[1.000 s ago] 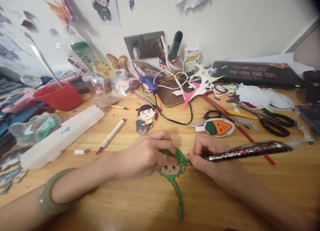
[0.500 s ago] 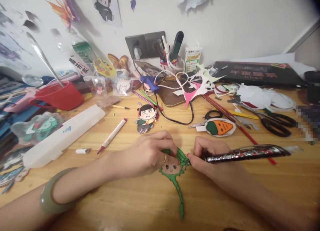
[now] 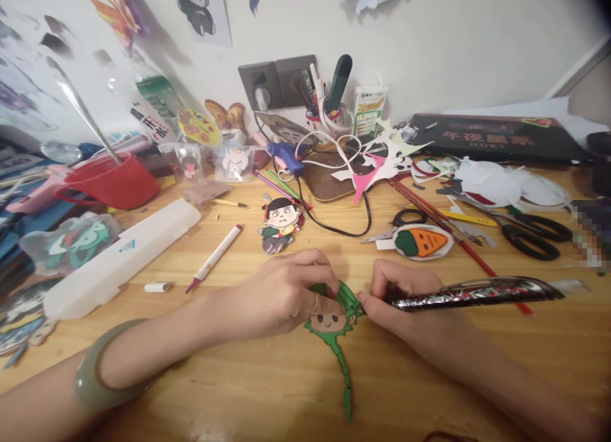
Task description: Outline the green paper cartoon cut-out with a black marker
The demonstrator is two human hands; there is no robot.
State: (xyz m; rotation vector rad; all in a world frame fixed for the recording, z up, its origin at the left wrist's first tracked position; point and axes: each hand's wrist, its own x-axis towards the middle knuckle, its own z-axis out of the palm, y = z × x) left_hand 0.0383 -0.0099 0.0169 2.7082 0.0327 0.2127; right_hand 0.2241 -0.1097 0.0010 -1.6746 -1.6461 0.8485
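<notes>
A small figure with green hair, a smiling face (image 3: pixel 327 322) and a long green braid (image 3: pixel 342 372) lies flat on the wooden table. My left hand (image 3: pixel 298 290), with a ring on one finger, presses its bent fingers on the top of the figure and covers part of the hair. In my right hand (image 3: pixel 398 295) is a dark, shiny cone-shaped tube (image 3: pixel 482 294), gripped near its narrow end. That end meets the right edge of the green hair; the very tip is hard to make out. The wide end points right.
Beyond my hands lie a black-haired cutout figure (image 3: pixel 280 224), a carrot cutout (image 3: pixel 426 242), an uncapped marker (image 3: pixel 214 258) and its cap (image 3: pixel 157 288). Black-handled scissors (image 3: pixel 529 238) are at the right. A red mug (image 3: pixel 121 184) and a white case (image 3: pixel 128 257) stand left.
Both hands stay in nearly the same place on the figure. The view has shifted very slightly, and the tube's wide end sits a little farther right.
</notes>
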